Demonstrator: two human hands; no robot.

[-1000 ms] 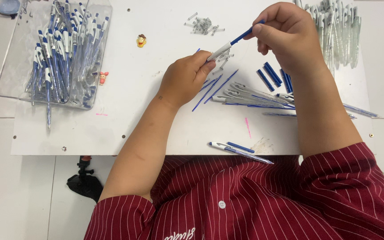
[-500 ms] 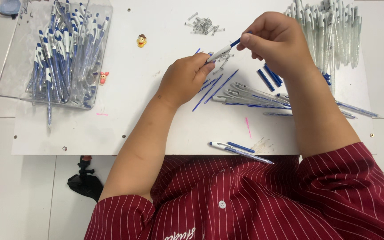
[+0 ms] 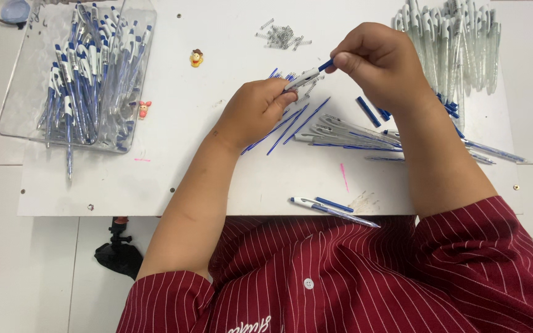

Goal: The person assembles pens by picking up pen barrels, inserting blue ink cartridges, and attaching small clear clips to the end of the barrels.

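My left hand grips the white barrel of a pen above the white table. My right hand pinches the blue end piece at that pen's far tip, so both hands meet on one pen. Under and between the hands lie loose blue refills and a row of part-built pens. Short blue caps lie just below my right hand.
A clear tray at far left holds several blue and white pens. A pile of clear pen barrels lies at far right. Small springs sit at the back, and one pen with a refill lies by the near edge.
My right hand has moved left and down, closing the blue end piece onto the pen in my left hand. The left hand has barely shifted.
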